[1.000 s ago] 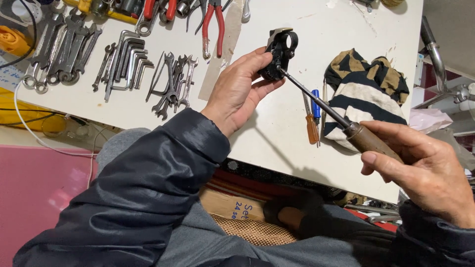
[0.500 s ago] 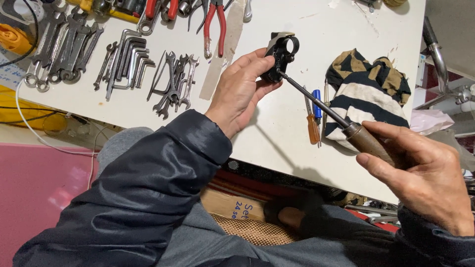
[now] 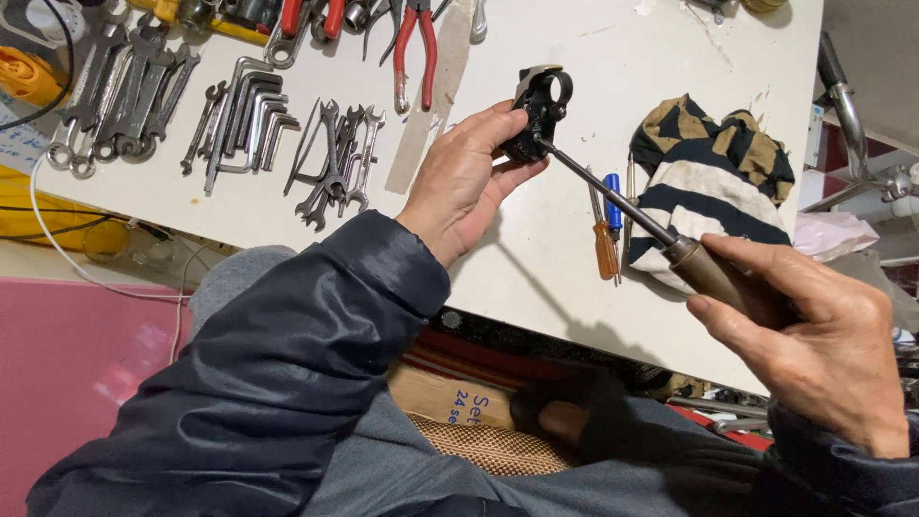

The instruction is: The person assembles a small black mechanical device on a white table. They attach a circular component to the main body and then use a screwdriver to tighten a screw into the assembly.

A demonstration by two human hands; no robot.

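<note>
Left hand (image 3: 466,182) is closed around a small black clamp part (image 3: 536,113), held just above the white bench (image 3: 536,258). Right hand (image 3: 814,340) is wrapped round the wooden handle of a long screwdriver (image 3: 622,206), tip seated in the part. Shaft is best kept in line with the screw, part gripped firmly, pressure steady. Striped rag (image 3: 708,187) and two small screwdrivers (image 3: 606,235) lie beside; wrenches (image 3: 335,158) farther left.

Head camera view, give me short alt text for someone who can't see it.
A left hand holds a black clamp part over a white table while the right hand drives a wooden-handled screwdriver into it. Wrenches, hex keys, pliers and a striped rag lie around.
</note>
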